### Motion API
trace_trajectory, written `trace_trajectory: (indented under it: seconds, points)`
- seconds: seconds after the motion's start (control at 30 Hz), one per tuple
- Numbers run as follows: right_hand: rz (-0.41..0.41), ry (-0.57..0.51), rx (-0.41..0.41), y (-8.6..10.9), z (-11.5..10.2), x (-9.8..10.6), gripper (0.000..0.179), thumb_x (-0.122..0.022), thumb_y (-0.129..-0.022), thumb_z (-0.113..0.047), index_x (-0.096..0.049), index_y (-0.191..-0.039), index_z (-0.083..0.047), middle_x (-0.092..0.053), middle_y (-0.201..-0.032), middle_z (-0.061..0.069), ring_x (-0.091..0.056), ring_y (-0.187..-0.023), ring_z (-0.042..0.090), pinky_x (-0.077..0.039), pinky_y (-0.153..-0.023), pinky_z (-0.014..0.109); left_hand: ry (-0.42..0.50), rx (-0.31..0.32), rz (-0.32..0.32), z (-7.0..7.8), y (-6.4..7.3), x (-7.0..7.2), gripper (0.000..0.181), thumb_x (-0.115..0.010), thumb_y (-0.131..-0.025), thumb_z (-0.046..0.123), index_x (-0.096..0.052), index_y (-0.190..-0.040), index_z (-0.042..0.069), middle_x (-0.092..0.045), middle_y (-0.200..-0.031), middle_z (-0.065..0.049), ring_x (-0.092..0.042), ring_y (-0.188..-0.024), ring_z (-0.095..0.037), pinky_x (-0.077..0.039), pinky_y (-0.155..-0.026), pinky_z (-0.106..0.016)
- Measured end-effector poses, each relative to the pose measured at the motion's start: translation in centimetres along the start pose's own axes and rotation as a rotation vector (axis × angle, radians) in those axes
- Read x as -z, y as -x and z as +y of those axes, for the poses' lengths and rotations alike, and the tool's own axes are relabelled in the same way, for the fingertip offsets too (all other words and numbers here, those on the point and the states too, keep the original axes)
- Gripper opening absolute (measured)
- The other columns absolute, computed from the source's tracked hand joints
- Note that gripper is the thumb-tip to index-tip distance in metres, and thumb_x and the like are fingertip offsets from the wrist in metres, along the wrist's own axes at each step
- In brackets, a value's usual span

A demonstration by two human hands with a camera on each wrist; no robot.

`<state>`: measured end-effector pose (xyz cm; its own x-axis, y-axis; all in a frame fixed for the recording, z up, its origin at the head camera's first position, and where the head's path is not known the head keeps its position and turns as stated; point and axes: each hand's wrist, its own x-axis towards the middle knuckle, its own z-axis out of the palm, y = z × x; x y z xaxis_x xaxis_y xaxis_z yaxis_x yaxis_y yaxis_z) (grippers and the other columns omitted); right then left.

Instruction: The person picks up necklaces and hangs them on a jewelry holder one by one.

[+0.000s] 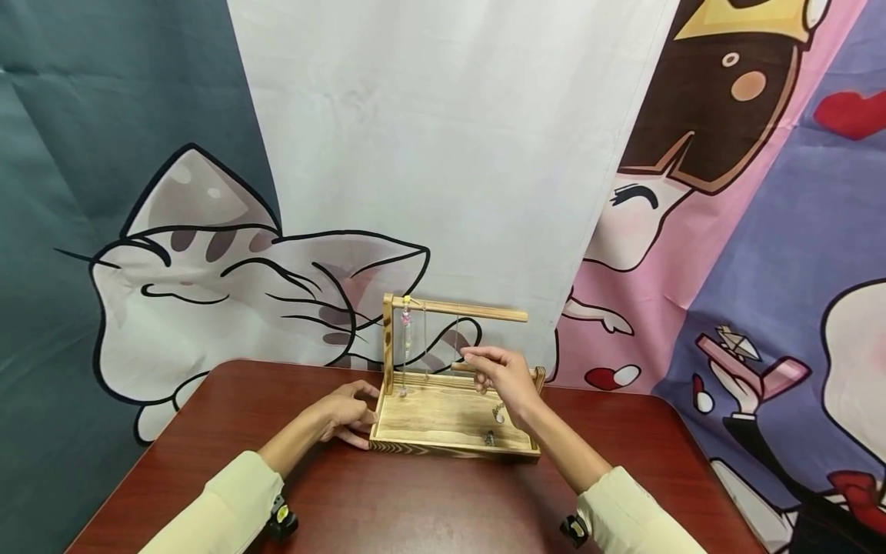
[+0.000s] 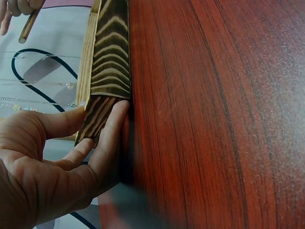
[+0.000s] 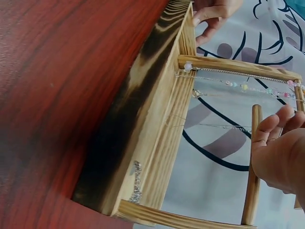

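Left hand [image 1: 344,412] grasping jewelry stand [image 1: 436,416] by its left edge. Right hand [image 1: 504,377] beside lower rod [image 3: 249,200], grip indiscernible

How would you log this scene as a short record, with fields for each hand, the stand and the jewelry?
Left hand: grips the wooden tray at its left end
Right hand: at the lower rod; whether it holds anything is unclear
Upper rod: beaded necklace hanging near its left end
In tray: small jewelry pieces toward the right
Surface: red-brown table
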<state>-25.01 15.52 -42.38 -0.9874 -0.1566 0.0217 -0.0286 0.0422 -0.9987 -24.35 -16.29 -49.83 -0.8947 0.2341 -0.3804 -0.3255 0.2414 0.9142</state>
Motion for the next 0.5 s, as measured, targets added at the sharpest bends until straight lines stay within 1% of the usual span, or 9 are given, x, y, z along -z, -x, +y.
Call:
trace_trajectory:
  seconds: [0.17, 0.3, 0.37, 0.4, 0.43, 0.5]
  points:
    - [-0.032, 0.029, 0.005, 0.5, 0.5, 0.1, 0.034, -0.075, -0.107, -0.016, -0.077, -0.135, 0.004, -0.078, -0.083, -0.005, -0.072, -0.071, 0.013, -0.063, -0.07, 0.023, 0.0, -0.002, 0.001, 0.0, 0.0, 0.0, 0.06, -0.065, -0.095, -0.011, -0.047, -0.152, -0.004, -0.073, -0.11, -0.026, -0.079, -0.092, -0.027, -0.075, -0.07, -0.048]
    - [-0.061, 0.075, 0.028, 0.8, 1.0, 0.3, 0.033, -0.075, -0.108, -0.019, -0.08, -0.132, 0.003, -0.086, -0.101, -0.005, -0.076, -0.079, 0.012, -0.066, -0.078, 0.024, 0.004, -0.001, 0.002, 0.1, 0.0, 0.0, 0.06, -0.065, -0.094, -0.011, -0.047, -0.151, -0.004, -0.073, -0.11, -0.026, -0.079, -0.092, -0.027, -0.075, -0.07, -0.048]
    - [-0.07, 0.107, 0.035, 1.0, 1.3, 0.4, 0.032, -0.075, -0.108, -0.019, -0.08, -0.131, 0.002, -0.087, -0.108, -0.001, -0.077, -0.084, 0.011, -0.066, -0.081, 0.025, 0.005, 0.0, 0.005, 0.0, 0.1, -0.1, 0.06, -0.065, -0.094, -0.012, -0.047, -0.151, -0.004, -0.073, -0.11, -0.026, -0.079, -0.091, -0.028, -0.075, -0.07, -0.048]
    - [-0.075, 0.126, 0.038, 1.1, 1.5, 0.4, 0.032, -0.075, -0.108, -0.02, -0.081, -0.131, 0.002, -0.088, -0.109, 0.001, -0.077, -0.086, 0.011, -0.065, -0.077, 0.024, 0.005, 0.001, 0.007, 0.0, 0.1, -0.1, 0.06, -0.065, -0.094, -0.012, -0.048, -0.15, -0.003, -0.073, -0.11, -0.026, -0.079, -0.091, -0.028, -0.075, -0.07, -0.048]
    - [-0.082, 0.144, 0.044, 1.2, 1.7, 0.4, 0.032, -0.075, -0.108, -0.02, -0.081, -0.13, 0.001, -0.088, -0.11, 0.004, -0.077, -0.088, 0.011, -0.065, -0.078, 0.023, 0.004, 0.002, 0.008, 0.0, 0.1, -0.1, 0.059, -0.065, -0.094, -0.012, -0.048, -0.15, -0.003, -0.073, -0.111, -0.026, -0.079, -0.091, -0.028, -0.075, -0.07, -0.048]
    - [-0.1, 0.17, 0.059, 1.4, 2.1, 0.5, 0.031, -0.074, -0.108, -0.02, -0.081, -0.129, 0.002, -0.087, -0.117, 0.01, -0.078, -0.093, 0.011, -0.067, -0.084, 0.028, 0.001, 0.002, 0.012, 0.0, 0.1, -0.1, 0.059, -0.065, -0.094, -0.012, -0.048, -0.15, -0.003, -0.073, -0.11, -0.026, -0.079, -0.091, -0.028, -0.075, -0.07, -0.048]
